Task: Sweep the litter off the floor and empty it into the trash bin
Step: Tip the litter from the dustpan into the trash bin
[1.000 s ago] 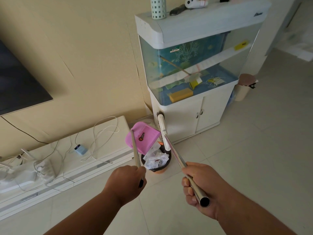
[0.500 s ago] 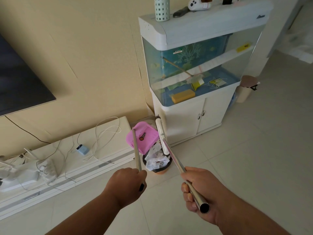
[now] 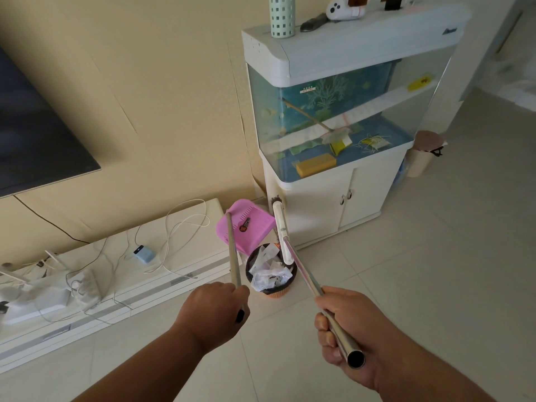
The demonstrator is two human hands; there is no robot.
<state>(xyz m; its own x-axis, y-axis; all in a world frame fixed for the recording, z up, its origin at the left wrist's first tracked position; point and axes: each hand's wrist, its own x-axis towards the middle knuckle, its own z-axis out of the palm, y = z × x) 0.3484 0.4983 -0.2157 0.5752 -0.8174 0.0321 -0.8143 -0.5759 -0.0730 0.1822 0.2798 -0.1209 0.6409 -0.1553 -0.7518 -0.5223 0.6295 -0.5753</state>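
My left hand (image 3: pixel 214 313) grips the metal handle (image 3: pixel 233 256) of a pink dustpan (image 3: pixel 249 227), which hangs tilted over the far-left rim of a small dark trash bin (image 3: pixel 271 291). A small dark bit of litter (image 3: pixel 244 224) lies on the pan. The bin holds crumpled white paper. My right hand (image 3: pixel 346 329) grips the metal handle of a broom, whose white head (image 3: pixel 280 227) stands just behind the bin's right side, against the cabinet.
A white cabinet (image 3: pixel 327 198) with a fish tank (image 3: pixel 333 111) stands right behind the bin. A low white TV stand (image 3: pixel 116 265) with cables and a blue box runs along the wall at left. A second lidded bin (image 3: pixel 420 155) stands at the cabinet's far side. Tiled floor spreads to the right.
The dustpan and broom head stay over the bin while the view has risen a little. The litter still lies on the tilted pan.
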